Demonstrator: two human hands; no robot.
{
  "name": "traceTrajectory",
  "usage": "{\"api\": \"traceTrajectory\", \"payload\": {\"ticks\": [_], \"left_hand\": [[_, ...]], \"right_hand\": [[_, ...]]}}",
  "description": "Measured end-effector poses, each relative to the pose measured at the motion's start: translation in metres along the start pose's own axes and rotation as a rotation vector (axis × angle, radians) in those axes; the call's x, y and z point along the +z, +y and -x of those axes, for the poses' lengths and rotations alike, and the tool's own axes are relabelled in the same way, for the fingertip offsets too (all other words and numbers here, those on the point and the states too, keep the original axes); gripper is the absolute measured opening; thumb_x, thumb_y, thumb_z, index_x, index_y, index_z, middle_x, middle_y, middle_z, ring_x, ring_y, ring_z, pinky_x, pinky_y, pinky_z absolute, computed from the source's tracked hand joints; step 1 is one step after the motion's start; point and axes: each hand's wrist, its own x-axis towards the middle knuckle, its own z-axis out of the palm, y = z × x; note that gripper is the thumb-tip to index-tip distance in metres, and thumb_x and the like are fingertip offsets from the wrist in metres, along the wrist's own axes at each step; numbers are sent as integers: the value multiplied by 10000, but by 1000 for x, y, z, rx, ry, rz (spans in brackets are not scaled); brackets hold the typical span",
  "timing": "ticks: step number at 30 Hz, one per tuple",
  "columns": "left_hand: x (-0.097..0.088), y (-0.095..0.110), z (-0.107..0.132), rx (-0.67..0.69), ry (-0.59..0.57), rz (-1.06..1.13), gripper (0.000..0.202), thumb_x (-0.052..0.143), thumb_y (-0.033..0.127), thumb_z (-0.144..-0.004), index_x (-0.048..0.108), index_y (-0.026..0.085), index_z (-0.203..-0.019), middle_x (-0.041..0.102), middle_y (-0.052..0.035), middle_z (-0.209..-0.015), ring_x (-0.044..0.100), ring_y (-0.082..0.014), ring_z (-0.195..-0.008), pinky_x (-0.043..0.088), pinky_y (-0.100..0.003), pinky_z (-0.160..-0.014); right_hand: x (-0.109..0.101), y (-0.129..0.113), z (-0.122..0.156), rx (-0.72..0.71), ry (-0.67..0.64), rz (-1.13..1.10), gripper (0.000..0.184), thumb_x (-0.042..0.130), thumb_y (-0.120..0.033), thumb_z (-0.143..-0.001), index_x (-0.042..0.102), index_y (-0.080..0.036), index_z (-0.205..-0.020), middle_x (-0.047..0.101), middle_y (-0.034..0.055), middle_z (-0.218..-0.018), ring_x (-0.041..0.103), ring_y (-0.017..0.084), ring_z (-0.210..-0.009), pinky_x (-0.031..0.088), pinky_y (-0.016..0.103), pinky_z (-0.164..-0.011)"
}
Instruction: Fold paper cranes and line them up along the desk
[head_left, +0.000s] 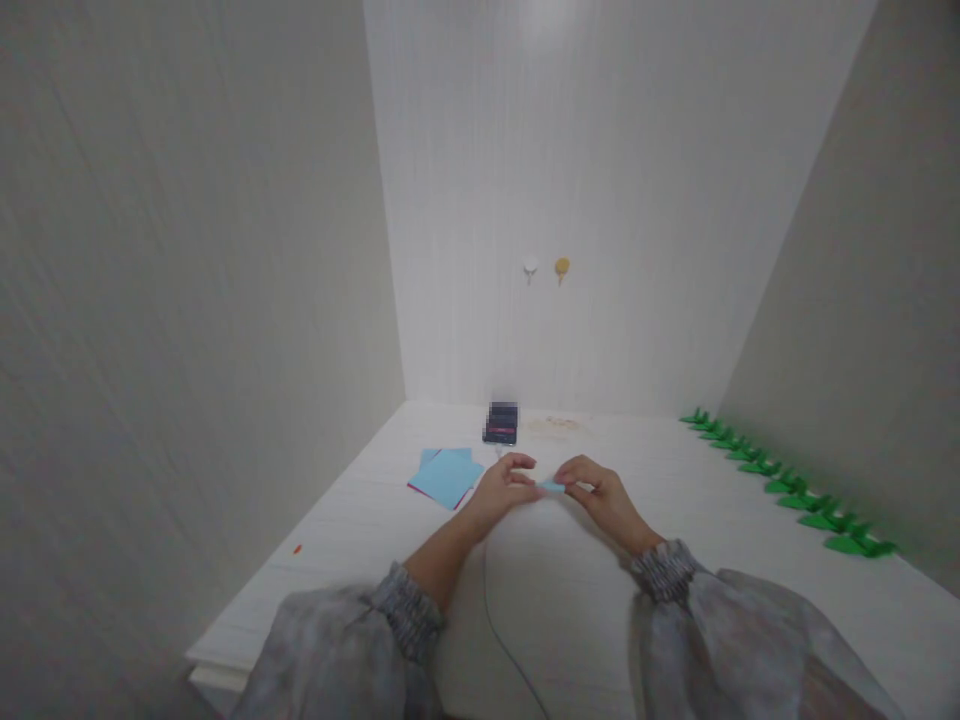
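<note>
My left hand [504, 487] and my right hand [596, 495] meet over the middle of a white table [720, 520]. Both pinch a small light blue piece of folded paper [553, 486] between their fingertips, one hand at each end. The paper is mostly hidden by my fingers. A loose stack of light blue paper sheets [448, 475] lies on the table just left of my left hand.
A row of several green folded paper figures [780, 485] lines the table's right side along the wall. A dark small device [501, 424] sits at the back, with a thin cable [491, 600] running toward me. A tiny red scrap [298, 549] lies near the left edge.
</note>
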Motion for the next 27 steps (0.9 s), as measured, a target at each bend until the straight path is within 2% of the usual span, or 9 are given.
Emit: {"api": "traceTrajectory", "payload": {"ticks": [2, 4, 6, 8, 12, 15, 18, 22, 27], "left_hand": [[-2, 1, -2, -112, 19, 279, 449, 639, 346, -623, 456, 178, -997, 528, -66, -916, 548, -129, -749, 441, -308, -725], [-2, 3, -2, -241, 31, 432, 404, 553, 438, -682, 455, 150, -948, 527, -72, -866, 563, -128, -697, 459, -324, -696], [-1, 5, -1, -298, -60, 483, 379, 545, 424, -697, 462, 124, -913, 542, -86, -845, 576, -144, -706, 471, -316, -674], [0, 7, 2, -290, -158, 497, 348, 599, 319, -680, 465, 114, -927, 558, -97, -888, 582, -141, -729, 478, -283, -663], [2, 7, 3, -236, -96, 476, 527, 676, 99, -581, 406, 143, -1031, 583, -50, -820, 591, -127, -692, 489, -286, -665], [2, 3, 1, -209, -30, 447, 544, 678, 78, -569, 410, 147, -1039, 582, -32, -771, 593, -130, -662, 495, -298, -642], [1, -1, -1, -201, -14, 422, 562, 685, 80, -558, 415, 148, -1046, 582, -21, -741, 595, -136, -642, 494, -299, -618], [-1, -2, -1, -202, -42, 400, 594, 693, 75, -538, 406, 142, -1054, 596, -20, -725, 596, -134, -618, 488, -300, -616], [-6, 2, 3, -218, -146, 417, 694, 680, 8, -487, 364, 130, -1093, 629, -50, -751, 606, -141, -659, 468, -296, -667]], "right_hand": [[-2, -4, -2, -67, -3, 16, 130, 512, -271, -775, 633, -227, -757, 595, 47, -785, 536, 165, -774, 443, 328, -703], [-3, -10, -4, -125, -24, 51, 128, 506, -245, -780, 634, -243, -771, 594, 46, -813, 521, 169, -803, 435, 341, -713], [-3, -15, -6, -164, -29, 78, 126, 508, -230, -780, 631, -250, -769, 591, 44, -838, 507, 172, -826, 427, 351, -723], [-3, -18, -6, -190, -29, 101, 119, 515, -219, -775, 629, -251, -767, 586, 43, -860, 495, 175, -847, 416, 359, -739], [-3, -16, -5, -208, -61, 163, 126, 524, -208, -765, 636, -263, -790, 583, 41, -908, 479, 181, -885, 388, 377, -781], [-4, -16, -4, -176, -96, 214, 156, 544, -220, -745, 638, -286, -851, 567, 41, -991, 453, 200, -956, 345, 406, -841], [-4, -18, -4, -140, -131, 219, 135, 571, -248, -729, 656, -299, -820, 551, 36, -1039, 421, 218, -1012, 304, 428, -879], [-4, -18, -4, -101, -153, 169, 97, 595, -289, -713, 674, -299, -768, 556, 39, -1029, 415, 221, -1015, 296, 429, -885], [-5, -12, -3, -53, -173, 111, 94, 619, -325, -684, 682, -292, -746, 539, 37, -1055, 403, 218, -1031, 294, 418, -899]]}}
